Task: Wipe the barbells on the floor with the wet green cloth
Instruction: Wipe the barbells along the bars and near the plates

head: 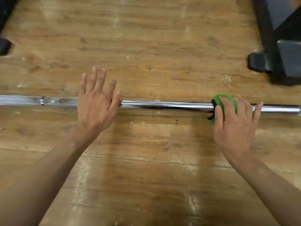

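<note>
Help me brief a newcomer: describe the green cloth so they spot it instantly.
A chrome barbell lies across the wooden floor. Near its right end, the right hand presses a bunched green cloth onto the bar. It is the only bright green thing here, with black trim on its left edge.

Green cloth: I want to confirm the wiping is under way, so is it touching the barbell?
Touching. The head view shows the green cloth draped over the barbell, pressed down by the right hand, covering the bar with no gap.
</note>
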Demonstrator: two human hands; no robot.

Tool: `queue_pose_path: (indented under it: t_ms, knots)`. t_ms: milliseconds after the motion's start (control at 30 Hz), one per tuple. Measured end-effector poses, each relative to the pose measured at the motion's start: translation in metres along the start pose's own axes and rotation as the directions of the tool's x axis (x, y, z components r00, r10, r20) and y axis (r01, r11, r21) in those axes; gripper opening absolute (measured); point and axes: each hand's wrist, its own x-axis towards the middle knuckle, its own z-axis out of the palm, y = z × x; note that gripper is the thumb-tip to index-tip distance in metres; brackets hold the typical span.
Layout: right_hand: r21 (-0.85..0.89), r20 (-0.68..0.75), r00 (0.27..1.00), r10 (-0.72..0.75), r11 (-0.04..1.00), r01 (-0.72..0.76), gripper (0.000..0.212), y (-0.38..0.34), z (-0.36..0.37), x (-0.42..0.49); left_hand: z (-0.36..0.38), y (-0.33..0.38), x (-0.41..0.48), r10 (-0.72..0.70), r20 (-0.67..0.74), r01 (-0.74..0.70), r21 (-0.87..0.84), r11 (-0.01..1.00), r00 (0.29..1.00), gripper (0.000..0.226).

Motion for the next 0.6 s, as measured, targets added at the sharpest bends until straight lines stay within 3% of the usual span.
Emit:
queue_pose_path:
  t_ms: [100, 333, 433, 500, 600]
  knots:
    - [0.05, -0.011, 0.994, 0.106, 0.993, -0.105, 0.027, -0.041, 0.007, 0.008, 0.006, -0.002, 0.003, -0.003, -0.004, 0.003, 0.059, 0.998, 1.0, 0.062]
    - [0.236, 0.084, 0.98, -0.178, 0.959, 0.154, 0.033, -0.191, 0.026, -0.008, 0.007, -0.004, 0.004, 0.011, -0.02, -0.01, 0.079, 0.997, 1.0, 0.061]
    - [0.192, 0.089, 0.946, -0.312, 0.937, 0.291, 0.034, -0.154, 0.021, -0.005, 0.006, -0.004, 0.002, 0.019, -0.021, -0.017, 0.066, 0.998, 1.0, 0.06]
    - [0.15, 0.048, 0.97, -0.239, 0.962, 0.23, 0.031, -0.11, 0.017, -0.002, 0.005, -0.001, -0.002, 0.001, -0.036, 0.001, 0.065, 0.998, 0.999, 0.059]
    - [0.111, 0.038, 0.999, -0.018, 0.994, 0.014, 0.03, -0.076, 0.009, -0.004, 0.006, 0.004, -0.01, -0.035, -0.052, 0.038, 0.067, 0.997, 0.998, 0.06]
